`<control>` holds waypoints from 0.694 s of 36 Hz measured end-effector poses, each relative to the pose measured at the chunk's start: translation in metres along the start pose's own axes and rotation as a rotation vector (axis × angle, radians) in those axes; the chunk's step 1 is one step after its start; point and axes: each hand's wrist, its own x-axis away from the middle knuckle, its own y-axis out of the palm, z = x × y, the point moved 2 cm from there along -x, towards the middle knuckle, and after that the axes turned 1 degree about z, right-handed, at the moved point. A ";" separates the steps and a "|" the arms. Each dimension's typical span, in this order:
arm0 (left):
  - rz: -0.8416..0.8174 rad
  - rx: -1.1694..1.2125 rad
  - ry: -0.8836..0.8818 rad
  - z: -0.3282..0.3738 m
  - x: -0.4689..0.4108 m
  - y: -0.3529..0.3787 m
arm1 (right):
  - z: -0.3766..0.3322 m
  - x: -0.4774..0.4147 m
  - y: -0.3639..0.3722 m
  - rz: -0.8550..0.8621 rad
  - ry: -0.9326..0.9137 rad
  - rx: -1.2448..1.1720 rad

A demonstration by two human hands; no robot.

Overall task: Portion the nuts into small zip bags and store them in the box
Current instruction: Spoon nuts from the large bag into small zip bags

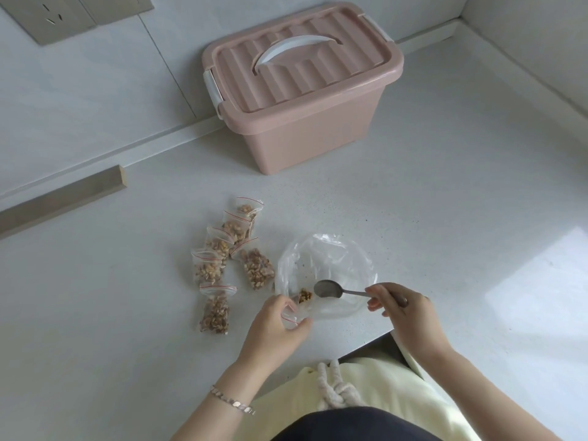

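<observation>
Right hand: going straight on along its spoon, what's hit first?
Probably the small zip bag held by the left hand; the spoon tip points at its nuts, close by. Depth unclear.

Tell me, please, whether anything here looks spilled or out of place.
Nothing stands out: the counter shows no spill, the filled zip bags lie together left of the plastic bag, and the box stands upright with its lid on.

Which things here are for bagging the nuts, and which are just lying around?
For the job: spoon in the right hand, small zip bag in the left hand, large clear bag, filled zip bags, pink box.
Just there: wall socket, wooden strip.
</observation>
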 end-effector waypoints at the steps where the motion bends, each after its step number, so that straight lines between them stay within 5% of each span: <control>1: -0.003 0.065 -0.015 0.000 -0.002 0.001 | 0.000 0.000 0.001 -0.011 0.008 -0.020; 14: 0.112 0.648 -0.134 0.002 -0.012 0.017 | 0.020 -0.006 0.020 -0.090 0.187 -0.229; 25: 0.066 0.426 0.062 -0.007 -0.014 0.019 | 0.037 -0.010 0.008 -0.078 0.543 -0.597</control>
